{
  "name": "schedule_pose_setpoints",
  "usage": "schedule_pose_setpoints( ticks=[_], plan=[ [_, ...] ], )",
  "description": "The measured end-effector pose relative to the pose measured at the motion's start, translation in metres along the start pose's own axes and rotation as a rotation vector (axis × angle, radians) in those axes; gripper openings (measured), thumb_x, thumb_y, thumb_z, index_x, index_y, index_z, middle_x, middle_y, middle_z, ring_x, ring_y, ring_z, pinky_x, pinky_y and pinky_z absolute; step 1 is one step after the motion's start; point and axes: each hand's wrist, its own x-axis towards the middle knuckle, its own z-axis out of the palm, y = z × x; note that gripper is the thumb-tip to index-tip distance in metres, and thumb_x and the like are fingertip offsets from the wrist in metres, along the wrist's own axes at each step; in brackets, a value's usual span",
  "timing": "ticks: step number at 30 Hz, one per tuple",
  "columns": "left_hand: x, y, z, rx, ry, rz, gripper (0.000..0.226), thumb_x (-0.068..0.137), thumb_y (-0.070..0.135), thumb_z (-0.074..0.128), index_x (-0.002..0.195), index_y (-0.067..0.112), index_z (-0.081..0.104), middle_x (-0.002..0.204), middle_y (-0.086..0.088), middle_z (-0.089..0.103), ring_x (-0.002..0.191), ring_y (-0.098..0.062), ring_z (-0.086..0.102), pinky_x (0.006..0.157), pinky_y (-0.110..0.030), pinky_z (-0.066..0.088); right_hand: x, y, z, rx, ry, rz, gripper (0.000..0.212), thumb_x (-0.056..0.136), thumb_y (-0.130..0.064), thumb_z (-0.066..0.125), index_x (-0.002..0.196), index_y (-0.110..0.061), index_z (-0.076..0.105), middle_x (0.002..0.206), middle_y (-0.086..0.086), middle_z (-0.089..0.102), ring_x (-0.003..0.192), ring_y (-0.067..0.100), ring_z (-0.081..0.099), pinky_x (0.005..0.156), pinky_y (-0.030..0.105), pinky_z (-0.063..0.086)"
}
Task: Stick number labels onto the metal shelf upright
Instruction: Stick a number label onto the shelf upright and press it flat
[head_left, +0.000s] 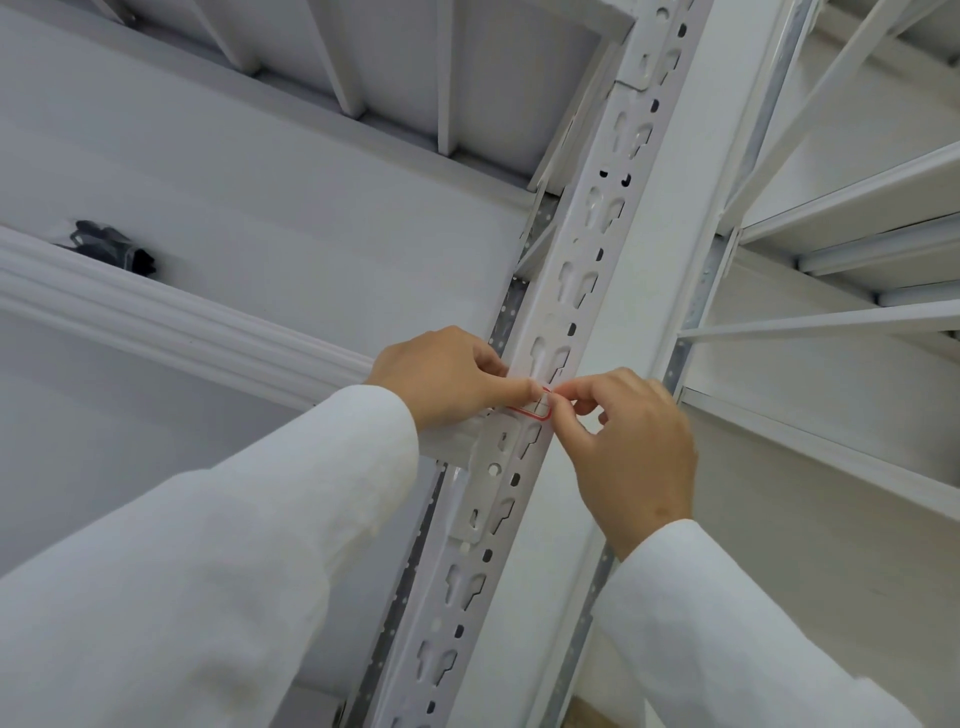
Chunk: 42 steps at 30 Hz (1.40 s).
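A white metal shelf upright with keyhole slots runs diagonally from bottom centre to top right. A small white label with a red border lies across it at mid height. My left hand presses the label's left part against the upright with an extended finger. My right hand pinches the label's right end between thumb and forefinger. Any number on the label is hidden by my fingers. Both arms wear white sleeves.
White shelf beams and shelf panels spread left and right of the upright. A dark bundle in clear plastic lies on the left shelf. Diagonal braces and more shelves fill the right side.
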Motion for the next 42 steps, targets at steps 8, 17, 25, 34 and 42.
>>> schedule_pose_setpoints(
  ticks=[8, 17, 25, 34, 42],
  plan=[
    [0.000, 0.001, 0.001, 0.009, 0.016, 0.007, 0.050, 0.070, 0.070, 0.058, 0.080, 0.022, 0.069, 0.076, 0.008, 0.066, 0.074, -0.010, 0.057, 0.066, -0.025, 0.038, 0.009, -0.003, -0.004, -0.194, -0.111, -0.057, 0.014, 0.090, -0.031, 0.053, 0.081, -0.026, 0.062, 0.074, -0.011, 0.049, 0.075, 0.012, 0.040, 0.079, 0.030, 0.025],
    [0.000, -0.001, 0.001, 0.015, 0.013, 0.008, 0.051, 0.068, 0.071, 0.058, 0.081, 0.023, 0.071, 0.081, 0.006, 0.069, 0.080, -0.013, 0.061, 0.069, -0.027, 0.042, -0.001, 0.008, 0.001, -0.084, -0.044, -0.092, 0.010, 0.088, -0.031, 0.059, 0.081, -0.025, 0.062, 0.073, -0.011, 0.049, 0.069, 0.013, 0.047, 0.074, 0.031, 0.036],
    [0.000, 0.000, 0.002, 0.013, 0.023, 0.004, 0.052, 0.068, 0.073, 0.057, 0.080, 0.023, 0.070, 0.075, 0.006, 0.067, 0.073, -0.012, 0.058, 0.065, -0.026, 0.038, 0.007, 0.005, 0.001, -0.209, 0.008, -0.202, 0.013, 0.082, -0.028, 0.059, 0.070, -0.022, 0.063, 0.064, -0.006, 0.057, 0.063, 0.020, 0.052, 0.070, 0.032, 0.036],
    [-0.004, 0.003, 0.001, 0.011, 0.027, -0.004, 0.055, 0.070, 0.072, 0.057, 0.081, 0.019, 0.070, 0.078, 0.002, 0.068, 0.077, -0.016, 0.060, 0.065, -0.025, 0.040, 0.011, 0.003, 0.009, -0.414, -0.061, -0.193, 0.021, 0.088, -0.027, 0.049, 0.075, -0.015, 0.061, 0.068, 0.001, 0.059, 0.070, 0.027, 0.056, 0.084, 0.037, 0.023],
    [-0.004, 0.000, -0.004, 0.021, -0.049, 0.008, 0.045, 0.075, 0.067, 0.055, 0.088, 0.027, 0.071, 0.089, 0.008, 0.070, 0.089, -0.012, 0.062, 0.078, -0.029, 0.044, 0.003, 0.013, 0.001, -0.146, -0.016, -0.163, 0.014, 0.087, -0.029, 0.052, 0.082, -0.023, 0.062, 0.071, -0.012, 0.044, 0.067, 0.015, 0.045, 0.077, 0.036, 0.039]
  ],
)
